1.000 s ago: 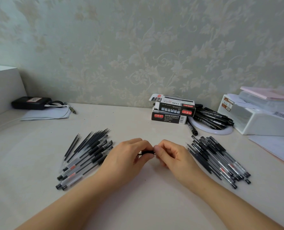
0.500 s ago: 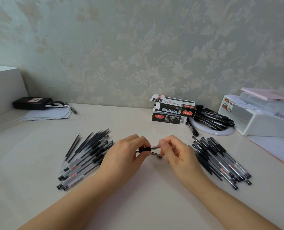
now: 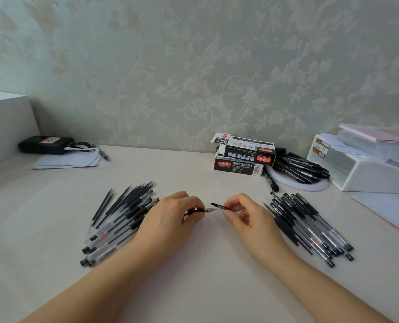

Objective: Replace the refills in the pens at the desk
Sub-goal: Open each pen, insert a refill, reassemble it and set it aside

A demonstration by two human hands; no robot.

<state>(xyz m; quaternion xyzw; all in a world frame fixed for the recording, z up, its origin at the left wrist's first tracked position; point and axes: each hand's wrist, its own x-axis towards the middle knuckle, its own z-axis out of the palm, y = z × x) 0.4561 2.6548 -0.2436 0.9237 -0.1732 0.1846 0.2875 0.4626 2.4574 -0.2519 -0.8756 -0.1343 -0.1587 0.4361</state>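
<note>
My left hand (image 3: 170, 217) grips a pen (image 3: 202, 210) whose bare metal tip points right; most of its barrel is hidden in my fingers. My right hand (image 3: 247, 215) pinches a black pen cap (image 3: 219, 207), held a short gap to the right of that tip. A pile of clear-barrelled pens and loose black refills (image 3: 121, 215) lies on the desk left of my left hand. A second pile of capped black pens (image 3: 310, 227) lies right of my right hand.
Two stacked black refill boxes (image 3: 242, 157) stand at the back, with black markers on a white round plate (image 3: 298, 169) beside them. A white organiser (image 3: 366, 171) sits far right, papers (image 3: 389, 208) before it. A black device with a cable (image 3: 47, 144) lies back left.
My hands have drawn apart. The cap came off the pen tip and now sits in my right fingers, clear of the tip.
</note>
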